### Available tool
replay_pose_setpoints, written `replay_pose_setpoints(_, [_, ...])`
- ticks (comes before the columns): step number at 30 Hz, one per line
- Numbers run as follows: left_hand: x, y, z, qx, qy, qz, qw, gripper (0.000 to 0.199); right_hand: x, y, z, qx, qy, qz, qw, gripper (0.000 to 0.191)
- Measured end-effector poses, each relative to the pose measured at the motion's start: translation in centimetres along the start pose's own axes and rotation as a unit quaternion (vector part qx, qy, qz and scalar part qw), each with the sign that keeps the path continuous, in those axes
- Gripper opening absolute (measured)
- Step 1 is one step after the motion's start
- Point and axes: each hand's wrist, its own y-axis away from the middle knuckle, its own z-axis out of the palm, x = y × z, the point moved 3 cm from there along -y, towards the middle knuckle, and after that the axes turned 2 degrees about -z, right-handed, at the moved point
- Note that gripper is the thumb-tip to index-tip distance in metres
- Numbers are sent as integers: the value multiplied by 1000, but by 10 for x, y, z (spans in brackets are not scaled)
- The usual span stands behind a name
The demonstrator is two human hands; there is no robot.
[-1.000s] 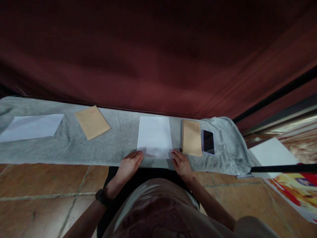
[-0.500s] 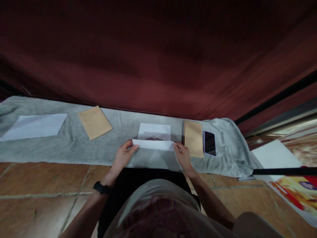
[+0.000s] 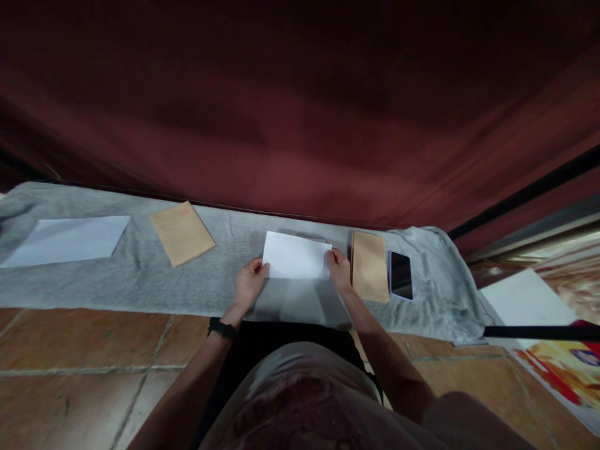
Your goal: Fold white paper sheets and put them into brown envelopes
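A white sheet of paper (image 3: 296,256) is stretched flat between my two hands in the middle of the grey cloth. My left hand (image 3: 250,281) pinches its lower left corner between thumb and fingers. At the right side, near the upper corner, my right hand (image 3: 340,267) grips the edge. Behind the sheet a greyish strip shows along its far edge; whether it is paper or shadow I cannot tell. Just right of my right hand lies a stack of brown envelopes (image 3: 370,267).
Grey cloth (image 3: 187,287) covers the long narrow surface. Beyond the envelopes lies a phone (image 3: 401,275). Leftward are a single brown envelope (image 3: 182,234) and white paper (image 3: 70,240). A dark red curtain (image 3: 290,175) hangs behind; a black bar (image 3: 539,332) crosses at right.
Both hands have moved slightly forward, my left hand also rightward. The held paper, a narrow strip before, now shows its broad face and covers where the white sheet lay behind it.
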Motion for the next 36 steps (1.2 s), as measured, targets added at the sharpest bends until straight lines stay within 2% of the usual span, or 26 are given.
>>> replay_pose_setpoints(5, [1,-11,3,-3,-60,-13,998,26,2,-15,9,-3,87,0,996,37])
replay_pose_setpoints(11, [-3,-16,7,-13,-89,-30,995,26,2,-16,17,-12,185,-8,983,25])
replay_pose_setpoints(17, [2,-16,7,-31,-125,-42,991,26,0,-14,22,-28,332,-66,940,25])
replay_pose_setpoints(23, [9,-13,6,-31,-182,-55,981,29,1,-11,21,-7,336,-74,939,28])
replay_pose_setpoints(27, [13,-11,7,-49,-189,-45,980,30,-7,-3,23,5,325,-97,941,43])
replay_pose_setpoints(32, [12,-6,9,-68,-196,-58,977,31,-20,21,46,-75,248,-201,945,40])
replay_pose_setpoints(36, [8,-3,7,-54,-177,-66,981,39,-23,36,65,-127,231,-237,935,43])
